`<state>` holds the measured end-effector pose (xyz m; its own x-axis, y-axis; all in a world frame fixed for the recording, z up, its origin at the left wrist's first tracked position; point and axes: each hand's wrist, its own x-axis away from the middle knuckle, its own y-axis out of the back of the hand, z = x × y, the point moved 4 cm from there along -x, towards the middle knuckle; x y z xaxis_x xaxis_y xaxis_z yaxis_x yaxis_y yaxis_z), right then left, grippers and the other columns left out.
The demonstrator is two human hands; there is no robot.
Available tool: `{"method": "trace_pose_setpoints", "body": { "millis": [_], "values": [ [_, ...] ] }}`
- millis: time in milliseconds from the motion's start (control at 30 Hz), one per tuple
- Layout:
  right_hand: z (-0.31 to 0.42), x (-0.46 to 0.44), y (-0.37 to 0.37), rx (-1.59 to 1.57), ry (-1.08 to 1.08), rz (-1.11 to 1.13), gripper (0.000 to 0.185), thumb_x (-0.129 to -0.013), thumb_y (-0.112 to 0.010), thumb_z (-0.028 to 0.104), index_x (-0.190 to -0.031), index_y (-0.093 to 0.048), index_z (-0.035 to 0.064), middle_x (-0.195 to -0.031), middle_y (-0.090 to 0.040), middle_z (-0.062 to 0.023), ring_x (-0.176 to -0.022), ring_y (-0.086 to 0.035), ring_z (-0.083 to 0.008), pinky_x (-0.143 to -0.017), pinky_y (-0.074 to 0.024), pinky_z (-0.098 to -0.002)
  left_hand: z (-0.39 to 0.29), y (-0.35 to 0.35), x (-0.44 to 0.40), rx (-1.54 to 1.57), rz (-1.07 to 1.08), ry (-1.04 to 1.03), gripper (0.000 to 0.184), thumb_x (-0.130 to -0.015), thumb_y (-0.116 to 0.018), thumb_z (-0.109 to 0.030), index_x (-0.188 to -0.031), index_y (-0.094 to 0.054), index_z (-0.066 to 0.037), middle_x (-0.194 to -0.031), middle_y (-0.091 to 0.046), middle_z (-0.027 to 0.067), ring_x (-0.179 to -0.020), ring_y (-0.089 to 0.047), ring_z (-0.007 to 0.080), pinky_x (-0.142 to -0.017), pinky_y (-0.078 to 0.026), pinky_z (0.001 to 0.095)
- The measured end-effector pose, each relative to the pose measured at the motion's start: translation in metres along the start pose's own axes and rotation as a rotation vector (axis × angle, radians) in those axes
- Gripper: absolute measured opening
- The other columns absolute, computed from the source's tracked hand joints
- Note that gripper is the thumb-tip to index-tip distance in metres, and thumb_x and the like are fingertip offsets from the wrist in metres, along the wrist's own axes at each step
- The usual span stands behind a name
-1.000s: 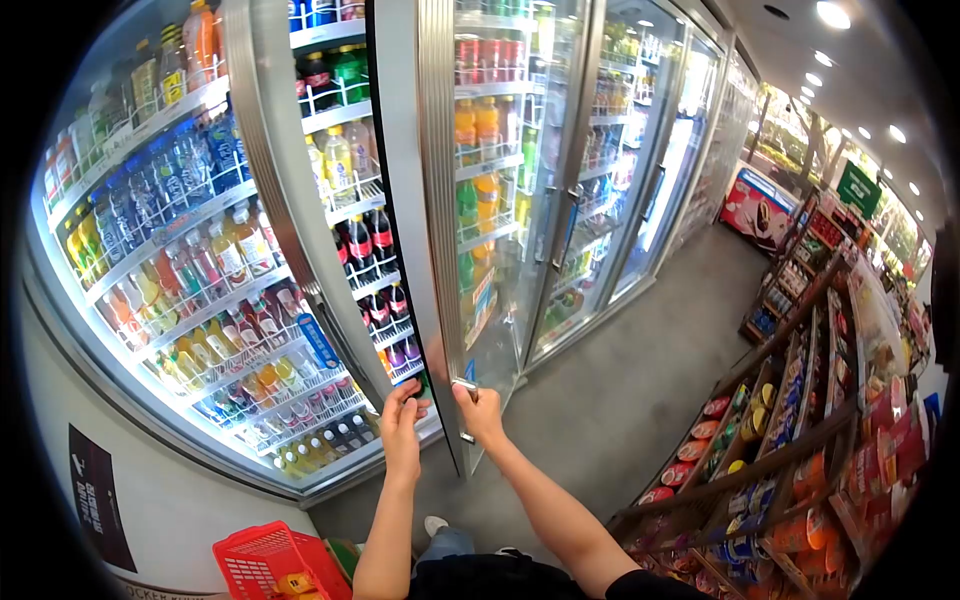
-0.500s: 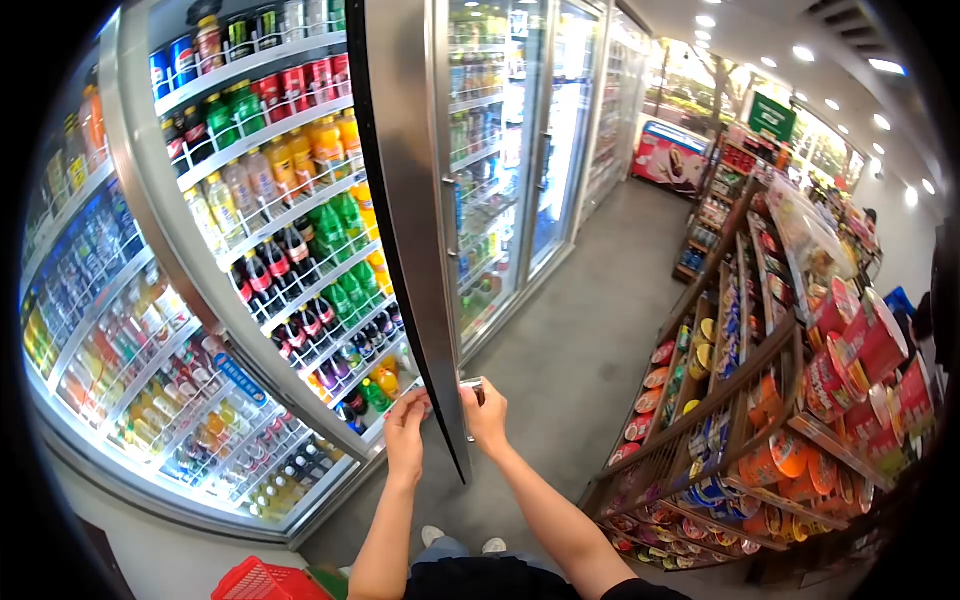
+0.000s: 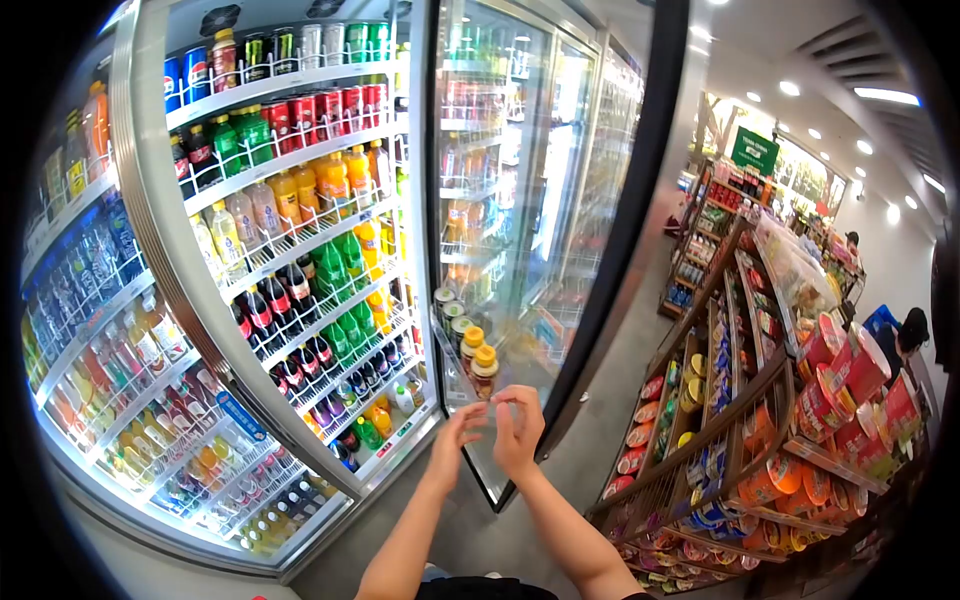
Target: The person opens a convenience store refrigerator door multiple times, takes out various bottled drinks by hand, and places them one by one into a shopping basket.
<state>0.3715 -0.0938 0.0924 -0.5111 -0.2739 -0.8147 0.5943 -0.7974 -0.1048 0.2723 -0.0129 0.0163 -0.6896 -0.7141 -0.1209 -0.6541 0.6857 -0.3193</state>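
Observation:
The glass cooler door (image 3: 560, 220) stands swung wide, its dark-edged frame in front of me. Low in front of it, my left hand (image 3: 452, 450) has its fingers loosely apart and holds nothing visible. Close beside it, my right hand (image 3: 518, 432) is raised with loosely bent fingers, the thumb apart and nothing seen in its grasp. Just above my hands, yellow-capped bottles (image 3: 484, 368) and dark-capped bottles (image 3: 448, 308) stand in a row by the inner face of the door. The door's handle is hidden from view.
Drinks fill the lit cooler shelves (image 3: 290, 150) to the left, with cola bottles (image 3: 262, 298) midway down. A closed cooler section (image 3: 110, 330) adjoins it. On the right stands a snack rack (image 3: 740, 400) with cup noodles (image 3: 830, 375). Beyond it is another person (image 3: 908, 335).
The cooler door has swung wider to the right, showing its inner side and bottles. Both hands moved right, and the right hand has come off the door's edge.

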Motion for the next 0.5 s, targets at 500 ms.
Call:
{"method": "trace_pose_setpoints", "body": {
  "millis": [500],
  "values": [
    [-0.069, -0.042, -0.170, -0.437, -0.565, 0.482, 0.020, -0.101, -0.050, 0.014, -0.112, -0.058, -0.0006, -0.092, -0.065, -0.0082, -0.080, -0.061, -0.0124, -0.074, -0.0489, -0.0255, -0.102, 0.183, 0.011, -0.044, -0.398, -0.147, 0.033, -0.103, -0.043, -0.023, -0.125, -0.058, -0.003, -0.117, -0.065, 0.0085, -0.103, -0.061, 0.0138, -0.089, -0.045, 0.0286]
  ]
}}
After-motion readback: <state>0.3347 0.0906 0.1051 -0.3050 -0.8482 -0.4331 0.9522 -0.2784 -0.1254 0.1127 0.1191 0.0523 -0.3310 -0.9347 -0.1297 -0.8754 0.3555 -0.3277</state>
